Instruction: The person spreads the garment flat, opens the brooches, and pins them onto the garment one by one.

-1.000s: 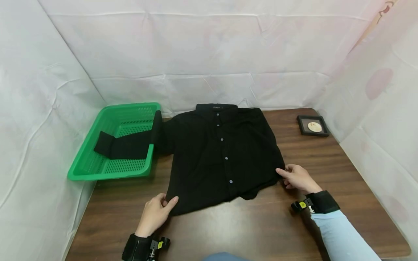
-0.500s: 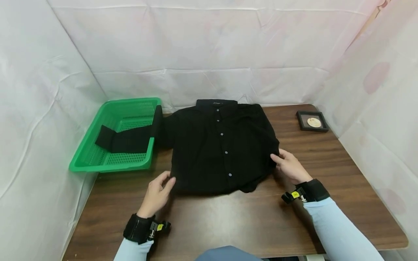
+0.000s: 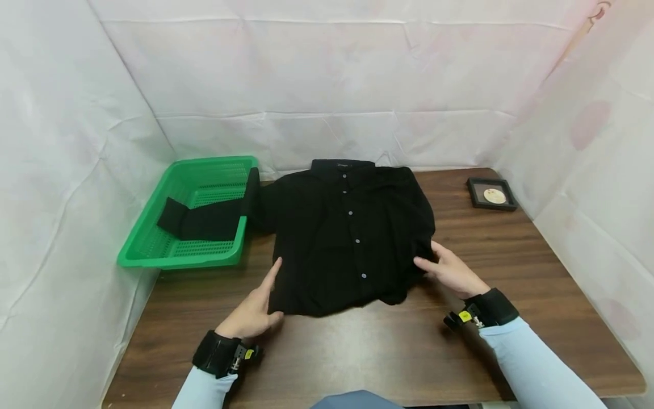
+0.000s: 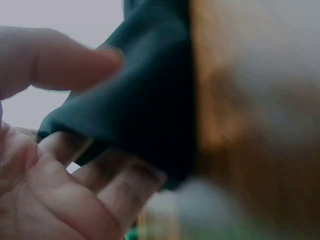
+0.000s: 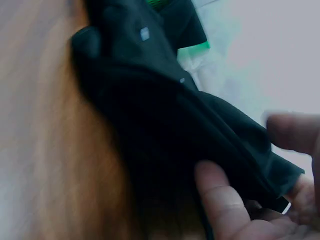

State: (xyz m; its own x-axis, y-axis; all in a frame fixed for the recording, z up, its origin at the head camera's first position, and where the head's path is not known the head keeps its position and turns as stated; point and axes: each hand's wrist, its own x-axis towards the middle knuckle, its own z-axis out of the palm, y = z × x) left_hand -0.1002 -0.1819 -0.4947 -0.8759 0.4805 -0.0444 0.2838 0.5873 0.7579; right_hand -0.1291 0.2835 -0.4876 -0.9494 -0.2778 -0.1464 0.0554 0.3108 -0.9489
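Observation:
A black short-sleeved button shirt (image 3: 327,238) lies front up, its collar toward the back wall and its hem drawn up short. My left hand (image 3: 255,307) is at its lower left corner, thumb and index finger spread wide along the edge. In the left wrist view, cloth of the shirt (image 4: 145,100) lies over several fingers, with the thumb above. My right hand (image 3: 449,270) is at the lower right side, thumb over the cloth and apart from the fingers. The right wrist view shows the fingers (image 5: 220,200) against the shirt's folded edge.
A green plastic basket (image 3: 179,262) stands at left, with a folded black cloth piece (image 3: 209,220) in it beside the shirt's sleeve. On the back right of the wooden table (image 3: 511,272) lies a black framed box (image 3: 491,193) with a round cream disc. White sheets enclose the table.
The shirt's lower hem has moved away from me, so the shirt looks shorter. Both hands moved up with it; my left thumb and index finger have since spread apart.

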